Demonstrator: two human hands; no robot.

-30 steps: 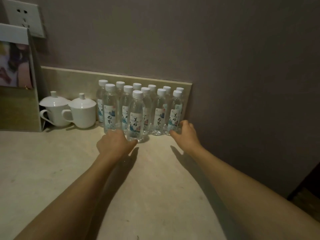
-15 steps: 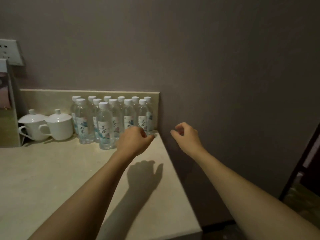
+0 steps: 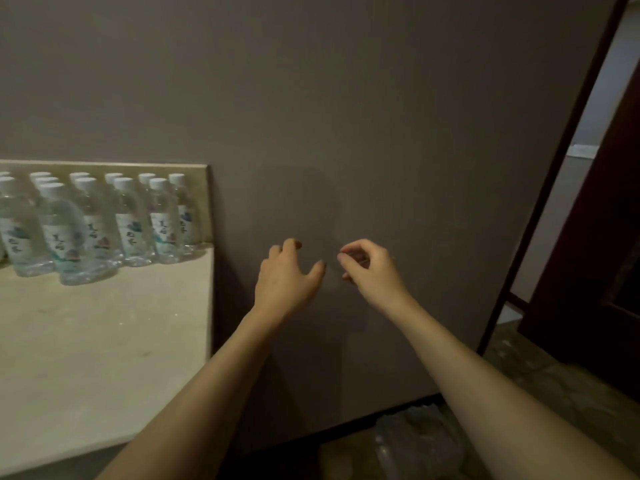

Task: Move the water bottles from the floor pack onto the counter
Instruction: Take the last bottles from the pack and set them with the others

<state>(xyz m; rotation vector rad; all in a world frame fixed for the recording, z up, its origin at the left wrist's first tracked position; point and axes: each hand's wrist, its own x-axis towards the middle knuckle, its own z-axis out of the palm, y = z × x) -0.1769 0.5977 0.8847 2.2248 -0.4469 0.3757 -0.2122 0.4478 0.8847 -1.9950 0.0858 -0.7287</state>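
Bottles point(image 3: 93, 223) stand upright in tight rows at the back of the desk point(image 3: 104, 341), against the low backsplash and close to the desk's right edge, touching or nearly touching one another. One of them sits a little forward of the rest, on the left. My hands are both off the desk, out in the air in front of the bare wall to its right, and neither is carrying anything. My left hand point(image 3: 289, 275) has its grip spread loosely, fingers curled and thumb held away. My right hand point(image 3: 370, 268) has a slacker, half-curled grip, fingertips drawn toward the thumb but pinching nothing that I can see.

Down by the foot of the wall, near my right forearm, lies crumpled clear plastic wrap point(image 3: 415, 441) on the floor. I take that for the floor pack; whether any bottles are left inside it I cannot tell, since it is dim and partly hidden by my arm.

I judge this to be the gap between loads: a batch is set down and I am free to fetch more. The next move calls for bending down to the wrap, checking it for bottles, and closing each grip round a body rather than a cap. The desk has open room in front of the rows.
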